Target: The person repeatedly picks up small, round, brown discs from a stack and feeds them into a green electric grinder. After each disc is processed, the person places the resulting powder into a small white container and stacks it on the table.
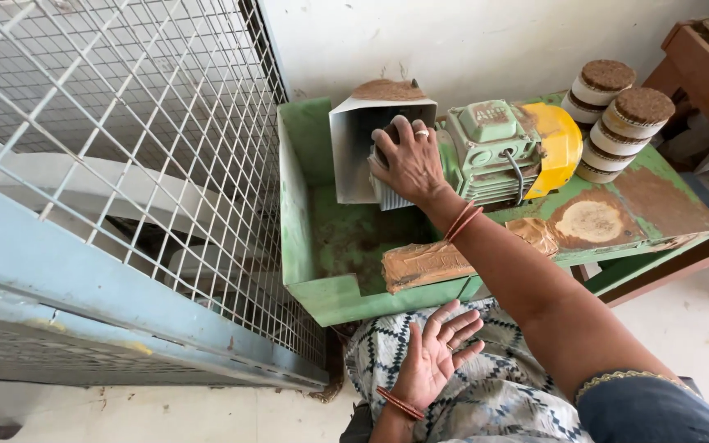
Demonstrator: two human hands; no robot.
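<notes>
right hand (410,164) fingers curled over metal hopper's (354,139) edge beside green motor (494,152) | left hand (436,357) palm up, fingers spread, holding nothing, near tray's (346,299) front edge

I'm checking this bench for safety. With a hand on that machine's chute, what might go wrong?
The right hand rests at the metal chute beside the motor; fingers might get caught if it runs. Its bangles may snag. The stacked discs near the bench edge might topple.
</notes>
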